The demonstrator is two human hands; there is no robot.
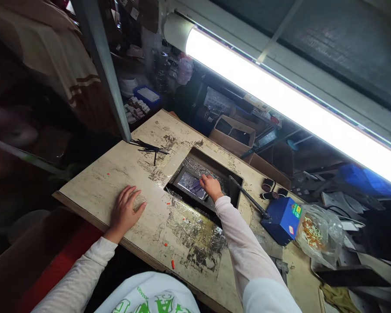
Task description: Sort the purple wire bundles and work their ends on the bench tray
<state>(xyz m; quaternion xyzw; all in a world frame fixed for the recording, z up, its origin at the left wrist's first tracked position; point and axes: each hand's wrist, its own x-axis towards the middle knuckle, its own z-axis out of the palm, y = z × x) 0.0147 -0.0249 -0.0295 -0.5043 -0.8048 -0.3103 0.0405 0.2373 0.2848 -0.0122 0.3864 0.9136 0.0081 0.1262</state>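
Observation:
My left hand (126, 212) lies on the worn wooden table (94, 182) with its fingers spread and nothing in it. Over a dark rectangular recess (231, 176) in the tabletop is my right hand (211, 187), its fingers bent together. Whatever those fingertips hold, if anything, is too small to make out. Just left of them, inside the recess, sits a shallow tray (190, 183) with a shiny, purplish-grey inside. Bits of clear, glittering material lie around it.
Black strips (148, 148) lie at the table's back left. A dark rod (249, 198) slants from the recess to a blue box (282, 221). Beside that is a plastic bag (316, 232) of orange and white pieces. A bright tube lamp (280, 100) hangs above; a metal post (106, 69) stands left.

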